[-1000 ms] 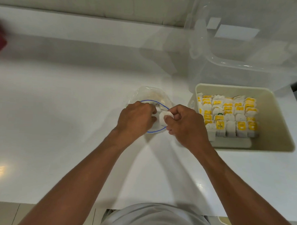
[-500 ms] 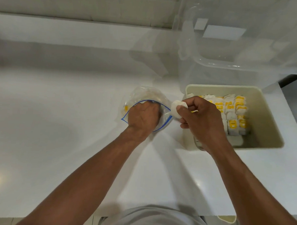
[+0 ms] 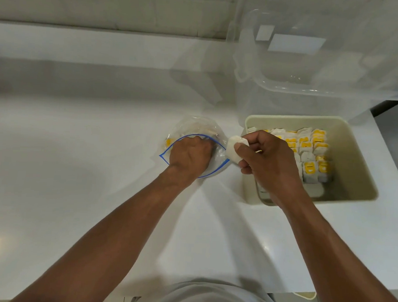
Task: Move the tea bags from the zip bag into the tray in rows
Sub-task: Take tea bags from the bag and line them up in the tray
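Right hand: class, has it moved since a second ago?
Yes. Holding a tea bag, the right hand has shifted right, from the zip bag to over the tray's left edge.

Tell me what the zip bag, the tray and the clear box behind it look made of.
Zip bag: thin clear plastic film, glossy; it crinkles and shows its contents, with a blue zip line. Tray: seemingly rigid plastic, cream, fairly matt, with rounded moulded corners. Clear box: likely hard transparent plastic; its rim catches bright highlights.
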